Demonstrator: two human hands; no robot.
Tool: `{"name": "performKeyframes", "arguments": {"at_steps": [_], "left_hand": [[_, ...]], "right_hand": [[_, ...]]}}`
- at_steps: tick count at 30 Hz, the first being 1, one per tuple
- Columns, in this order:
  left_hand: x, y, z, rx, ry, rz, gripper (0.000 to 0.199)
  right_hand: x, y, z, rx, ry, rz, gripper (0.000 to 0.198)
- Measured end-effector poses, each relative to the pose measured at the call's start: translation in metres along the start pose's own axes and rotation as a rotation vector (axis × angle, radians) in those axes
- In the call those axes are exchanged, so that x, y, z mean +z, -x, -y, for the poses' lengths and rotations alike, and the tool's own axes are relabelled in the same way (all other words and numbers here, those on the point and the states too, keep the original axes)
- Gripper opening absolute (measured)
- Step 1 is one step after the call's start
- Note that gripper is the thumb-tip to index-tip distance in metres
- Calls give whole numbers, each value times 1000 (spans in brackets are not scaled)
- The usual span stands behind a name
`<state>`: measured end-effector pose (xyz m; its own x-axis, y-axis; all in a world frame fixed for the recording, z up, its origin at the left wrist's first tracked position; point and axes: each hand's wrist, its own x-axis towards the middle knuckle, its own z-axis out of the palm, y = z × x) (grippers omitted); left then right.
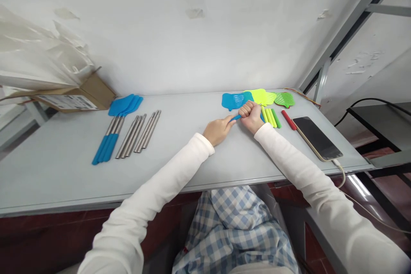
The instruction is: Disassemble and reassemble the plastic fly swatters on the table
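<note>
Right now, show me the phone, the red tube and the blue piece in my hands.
Phone (317, 138), head view, dark screen.
Red tube (289, 120), head view, mid-length.
Blue piece (236, 117), head view, narrow visible stretch.

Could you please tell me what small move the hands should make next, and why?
Probably a gentle twist or push of the blue piece with the left hand while the right hand grips firmly. The piece runs from the left fingertips to the closed right fist, and at the left, blue handles sit joined to metal rods. The fist hides the far end, so I cannot be sure.
</note>
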<state>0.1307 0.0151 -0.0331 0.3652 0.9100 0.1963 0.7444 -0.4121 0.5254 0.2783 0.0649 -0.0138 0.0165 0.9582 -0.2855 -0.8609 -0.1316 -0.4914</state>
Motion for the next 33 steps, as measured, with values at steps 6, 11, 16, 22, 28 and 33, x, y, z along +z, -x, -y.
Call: {"name": "performKeyframes", "arguments": {"at_steps": [6, 11, 16, 22, 28, 33], "left_hand": [[-1, -5, -1, -234, 819, 130, 24], [-14, -7, -1, -467, 1362, 482, 28], [-19, -7, 7, -528, 1491, 562, 29], [-20, -11, 12, -436, 1528, 304, 27], [-16, -11, 12, -434, 1540, -7, 25], [-13, -10, 9, -471, 1555, -123, 22]], "right_hand": [[4, 3, 2, -4, 54, 78, 50], [8, 3, 19, -46, 128, 149, 53], [-3, -12, 55, -201, 57, 167, 49], [-14, -23, 66, -255, -1, 90, 45], [-5, -16, 31, -26, 232, 138, 39], [-5, -11, -4, 43, 511, 204, 19]]}}
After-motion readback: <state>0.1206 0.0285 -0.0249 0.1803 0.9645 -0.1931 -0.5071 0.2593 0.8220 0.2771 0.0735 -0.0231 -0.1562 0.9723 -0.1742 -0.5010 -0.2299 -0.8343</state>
